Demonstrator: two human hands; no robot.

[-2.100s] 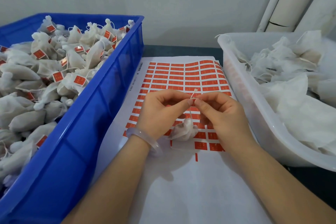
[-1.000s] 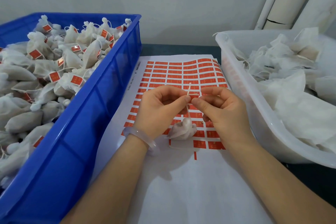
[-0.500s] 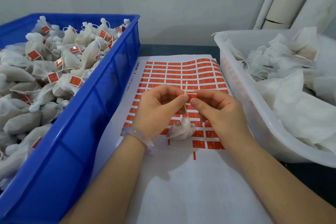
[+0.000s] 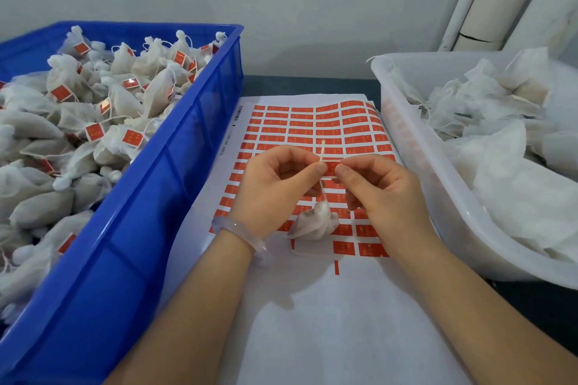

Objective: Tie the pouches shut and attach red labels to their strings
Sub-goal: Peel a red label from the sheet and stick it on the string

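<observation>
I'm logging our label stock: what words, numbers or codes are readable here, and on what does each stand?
No text reads clearly.
The red label pinched by the left hand and right hand: pale marks, too small.
The red sheet labels on the white paper sheet: same, unreadable.
The margin print at that sheet's left edge: blurred.
The red pouch labels in the blue plastic crate: unreadable.
</observation>
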